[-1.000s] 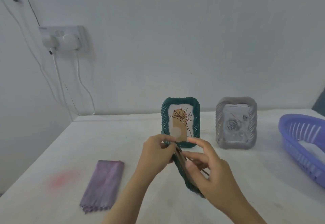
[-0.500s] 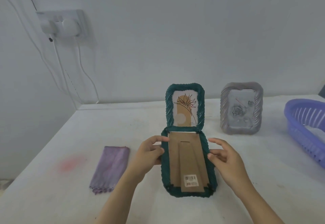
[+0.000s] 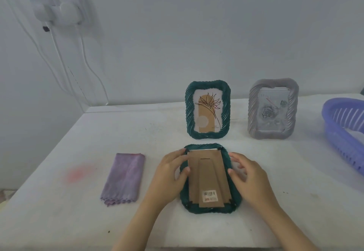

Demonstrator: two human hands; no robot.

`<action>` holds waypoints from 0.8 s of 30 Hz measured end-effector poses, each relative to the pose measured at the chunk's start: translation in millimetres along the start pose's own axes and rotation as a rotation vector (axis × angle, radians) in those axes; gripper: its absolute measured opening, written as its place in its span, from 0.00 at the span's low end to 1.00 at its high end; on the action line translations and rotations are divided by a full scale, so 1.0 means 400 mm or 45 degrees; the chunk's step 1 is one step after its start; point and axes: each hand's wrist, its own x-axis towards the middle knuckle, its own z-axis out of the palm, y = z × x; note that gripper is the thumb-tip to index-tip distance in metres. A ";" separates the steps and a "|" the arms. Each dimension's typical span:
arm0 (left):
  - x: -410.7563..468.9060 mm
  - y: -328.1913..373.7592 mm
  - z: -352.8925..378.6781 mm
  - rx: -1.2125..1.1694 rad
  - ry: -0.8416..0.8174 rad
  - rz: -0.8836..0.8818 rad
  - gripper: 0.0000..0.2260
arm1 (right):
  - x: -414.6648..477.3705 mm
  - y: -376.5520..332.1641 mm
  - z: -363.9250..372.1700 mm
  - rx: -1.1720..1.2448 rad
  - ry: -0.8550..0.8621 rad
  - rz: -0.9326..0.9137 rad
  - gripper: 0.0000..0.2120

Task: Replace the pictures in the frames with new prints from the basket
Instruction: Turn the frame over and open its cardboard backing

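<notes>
A dark green picture frame lies face down on the white table in front of me, its brown cardboard backing and folded stand facing up. My left hand rests on the frame's left edge, index fingertip at the top left corner and thumb at the backing's edge. My right hand is at the right edge; its thumb touches the rim and its fingers are loosely spread. Behind stand a second green frame with a flower print and a grey frame with a rose picture. The purple basket is at the right edge, its contents mostly hidden.
A folded purple cloth lies left of the hands. A pink stain marks the table further left. A wall socket with plugs and white cables hangs at the upper left. The wall stands close behind the frames.
The frame, held tilted in both hands a second ago, has been turned over and laid flat, back up. Both hands have settled at its sides, and my view has tilted down.
</notes>
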 end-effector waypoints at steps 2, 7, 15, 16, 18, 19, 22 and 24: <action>-0.013 -0.002 0.006 -0.049 -0.225 0.070 0.25 | -0.002 0.002 -0.006 -0.014 -0.134 -0.120 0.23; -0.025 -0.018 0.021 0.107 -0.390 0.113 0.36 | -0.008 0.012 -0.011 -0.191 -0.363 -0.270 0.36; 0.005 -0.012 0.009 0.299 -0.420 0.030 0.52 | 0.039 0.009 -0.024 -0.388 -0.545 -0.174 0.52; 0.011 -0.011 0.006 0.327 -0.439 0.019 0.54 | 0.053 0.007 -0.026 -0.443 -0.582 -0.147 0.55; 0.018 -0.008 0.004 0.361 -0.475 0.005 0.55 | 0.078 0.005 -0.026 -0.522 -0.640 -0.121 0.60; 0.019 -0.009 0.004 0.369 -0.491 -0.003 0.56 | 0.086 0.006 -0.025 -0.551 -0.659 -0.117 0.61; 0.022 -0.012 0.004 0.391 -0.518 -0.017 0.57 | 0.096 0.009 -0.021 -0.597 -0.708 -0.092 0.64; 0.027 -0.013 0.005 0.415 -0.529 -0.012 0.58 | 0.098 0.010 -0.019 -0.598 -0.738 -0.069 0.64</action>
